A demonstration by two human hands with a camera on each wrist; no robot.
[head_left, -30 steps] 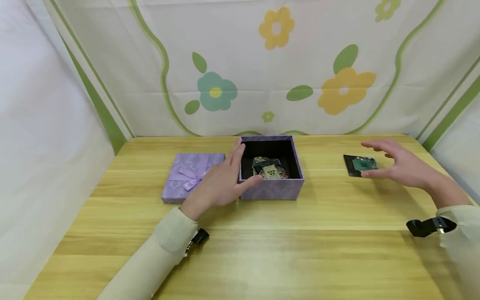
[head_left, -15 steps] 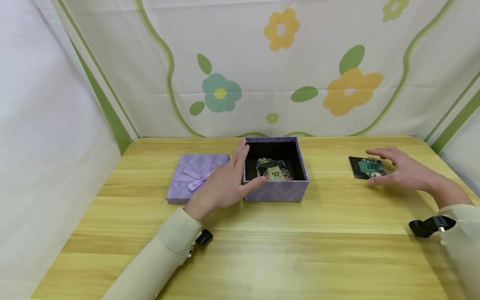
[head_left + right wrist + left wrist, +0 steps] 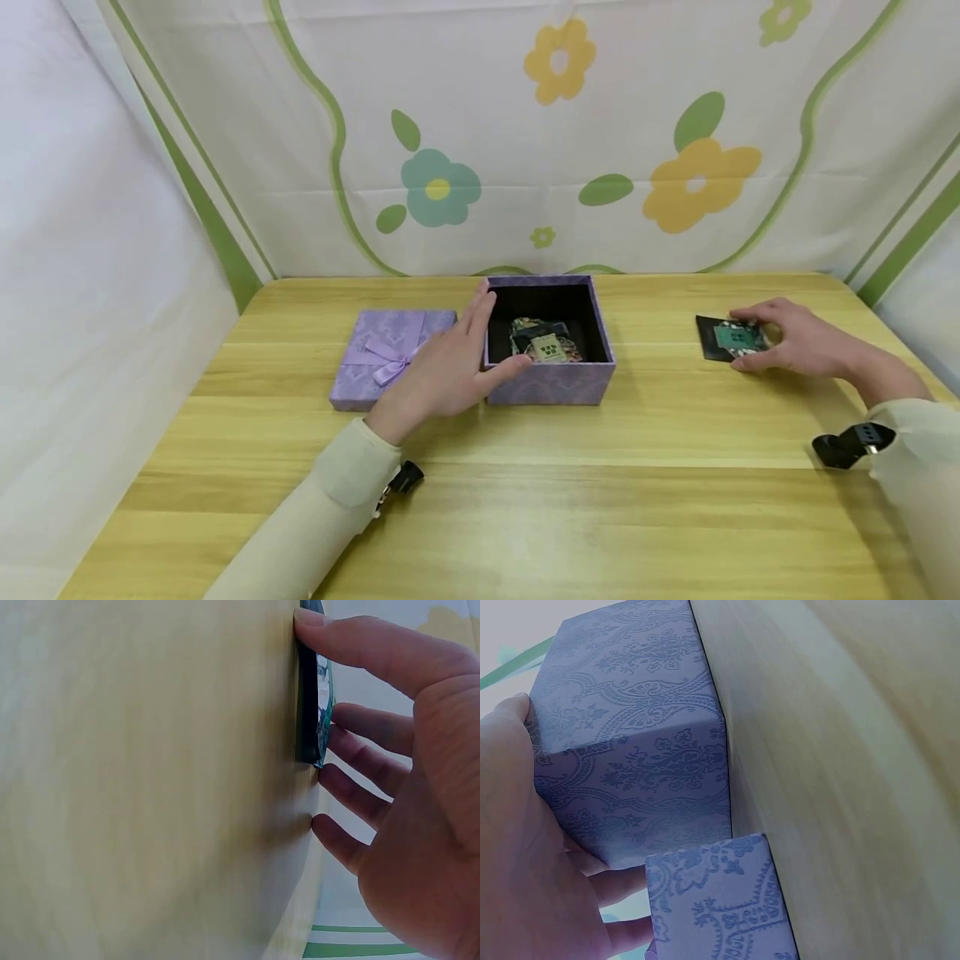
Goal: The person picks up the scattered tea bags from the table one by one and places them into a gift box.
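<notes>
Purple patterned card makes up the open box [image 3: 550, 379], which stands near the middle of the wooden table [image 3: 525, 500]. Its black inside holds 2 or so small packets [image 3: 546, 343], one with a pale label; I cannot tell exactly how many. The left hand [image 3: 442, 371] lies flat against the box's left wall, fingers straight along it and the thumb resting on the front corner near the rim. From the left wrist view, the same hand [image 3: 525, 870] presses its palm and fingers to the box [image 3: 634, 742] without curling round it. Just left of the box lies the purple lid [image 3: 390, 354] with a ribbon bow [image 3: 386, 367] on top, partly hidden under the left hand.

Well apart, on the right side of the table, lies a flat black packet [image 3: 726, 337] with a green label. The right hand [image 3: 795, 342] is on it, thumb at the near edge and fingers bent over the far side. The right wrist view shows the thumb tip [image 3: 315, 619] touching the packet's edge [image 3: 309, 697] and the other fingers [image 3: 360, 735] behind it, only loosely bent; the packet lies flat on the table.

A floral cloth [image 3: 562, 133] hangs behind the table.
</notes>
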